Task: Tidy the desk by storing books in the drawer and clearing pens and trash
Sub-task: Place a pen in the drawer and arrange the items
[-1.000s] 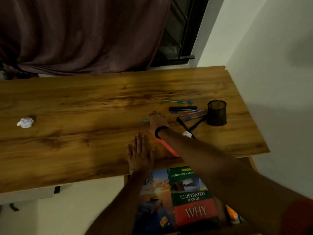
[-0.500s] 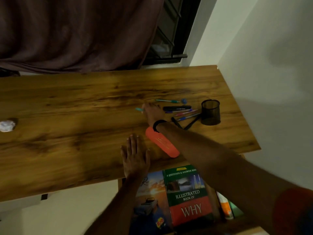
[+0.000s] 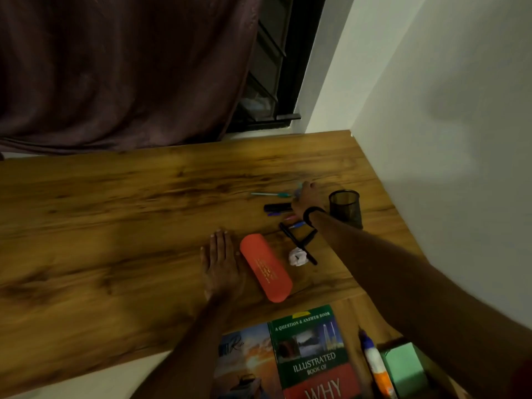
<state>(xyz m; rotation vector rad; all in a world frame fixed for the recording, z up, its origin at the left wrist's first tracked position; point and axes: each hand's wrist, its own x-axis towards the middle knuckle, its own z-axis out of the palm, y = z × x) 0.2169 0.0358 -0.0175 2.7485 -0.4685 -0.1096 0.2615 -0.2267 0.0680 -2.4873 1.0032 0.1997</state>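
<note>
- Left hand (image 3: 220, 264): flat, fingers straight, resting on the brown wooden desk (image 3: 115, 226) beside the orange oblong case (image 3: 266, 267).
- Right hand (image 3: 306, 198): among scattered pens (image 3: 270, 194), near the black mesh cup (image 3: 345, 207); grip blurred, cannot tell.
- Crumpled white paper (image 3: 298, 256): near the case.
- Green-and-red illustrated book (image 3: 313, 352): in the open drawer below.

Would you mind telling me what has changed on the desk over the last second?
The right hand carried a teal pen from mid-desk toward the pen cup and now sits just left of the cup; its grip is blurred. The left hand stayed flat on the desk beside the orange case. The loose pens, crumpled paper and books in the drawer did not move.
</note>
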